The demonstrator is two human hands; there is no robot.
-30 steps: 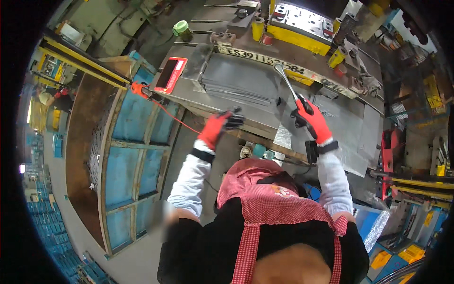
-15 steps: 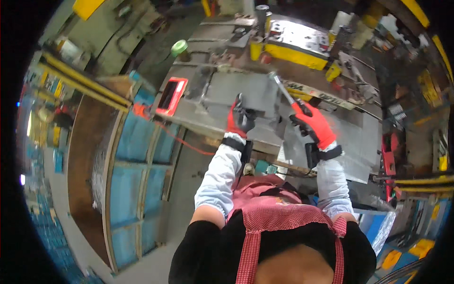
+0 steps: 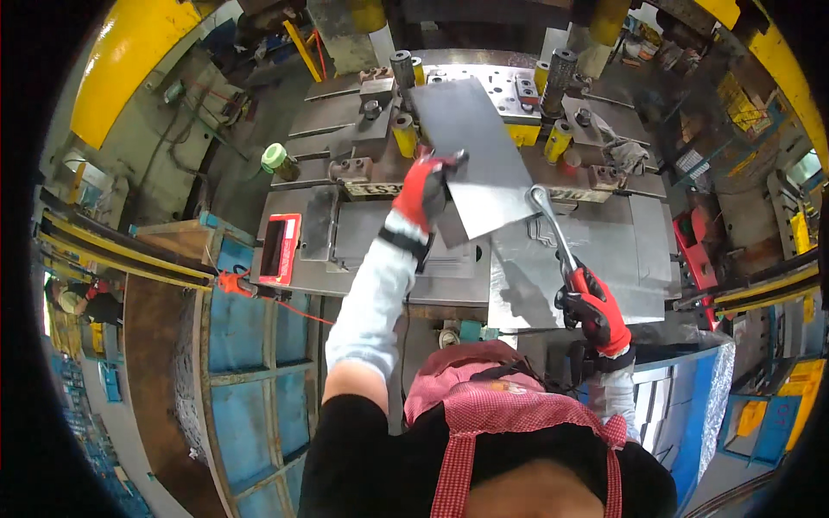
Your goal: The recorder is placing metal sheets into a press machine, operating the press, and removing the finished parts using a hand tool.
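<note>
My left hand (image 3: 425,192), in a red and black glove, is closed on the left edge of a thin grey metal sheet (image 3: 479,142). The sheet is raised and tilted above the bench, its far end before the press die. My right hand (image 3: 598,312), gloved alike, is wrapped round a long silver hand tool (image 3: 557,233) with a red grip and a round, ring-like head. That head appears at the sheet's near right corner; whether they touch I cannot tell. Below my left hand lies a stack of grey sheets (image 3: 367,233). Another flat sheet (image 3: 596,285) lies under the tool.
Beyond the bench stands the press die (image 3: 518,91), with dark posts and yellow blocks (image 3: 557,142). A red-framed tray (image 3: 289,250) and a green-lidded jar (image 3: 275,157) are at left. Yellow guard bars (image 3: 129,250) flank both sides. A blue-panelled crate (image 3: 237,345) stands lower left.
My left hand has gone from above the stack to holding a raised metal sheet. My right hand with the tool has shifted nearer and to the right. The whole view has swung.
</note>
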